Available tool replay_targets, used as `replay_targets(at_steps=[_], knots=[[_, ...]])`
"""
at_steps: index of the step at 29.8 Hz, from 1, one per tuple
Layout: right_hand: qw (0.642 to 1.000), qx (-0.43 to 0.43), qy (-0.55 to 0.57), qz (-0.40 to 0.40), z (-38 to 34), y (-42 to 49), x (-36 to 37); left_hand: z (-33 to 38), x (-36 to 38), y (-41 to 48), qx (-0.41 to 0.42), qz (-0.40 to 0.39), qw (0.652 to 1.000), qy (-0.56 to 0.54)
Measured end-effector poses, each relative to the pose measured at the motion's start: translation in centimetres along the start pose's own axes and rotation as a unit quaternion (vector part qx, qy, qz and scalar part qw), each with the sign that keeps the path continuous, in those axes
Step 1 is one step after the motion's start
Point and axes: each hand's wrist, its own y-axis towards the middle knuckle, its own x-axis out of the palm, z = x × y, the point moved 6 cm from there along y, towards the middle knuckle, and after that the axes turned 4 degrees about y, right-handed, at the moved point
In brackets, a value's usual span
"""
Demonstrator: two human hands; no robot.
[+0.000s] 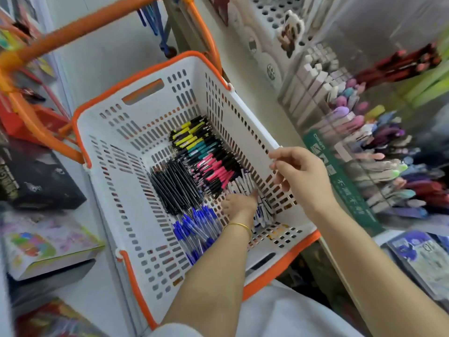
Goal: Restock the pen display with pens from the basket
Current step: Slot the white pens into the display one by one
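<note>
Thin gold bangle (239, 226) on the left wrist. Left hand (239, 203) is down inside the white slotted plastic basket (116, 215) with its orange trim, fingers buried in a row of white-barrelled pens (243, 184) by the right wall; cannot tell whether they have closed on one. Beside it lies a loose heap of clear pens with blue caps (194, 227), then a tight bundle of slim black pens (175, 186). Right hand (301, 176) pinches the basket's smooth right rim, thumb over fingers. Further back sit pink-gripped pens (216, 171). Right of the basket stands the clear compartmented pen display (364, 152), holding pastel pens.
</note>
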Motion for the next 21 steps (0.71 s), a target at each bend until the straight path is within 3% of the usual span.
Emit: replay_targets(at_steps=[7,11,21], knots=[[0.999,0.027,0.042,0.004,0.4,0.3,-0.2,0.8,0.8,0.8,-0.059,0.024,0.998,0.002],[0.997,0.039,0.063,0.004,0.5,0.4,-0.4,0.8,1.6,1.3,-0.074,0.026,0.994,-0.078],[0.998,0.04,0.053,-0.006,0.4,0.5,-0.3,0.5,1.6,1.1,-0.006,-0.017,0.987,-0.159]])
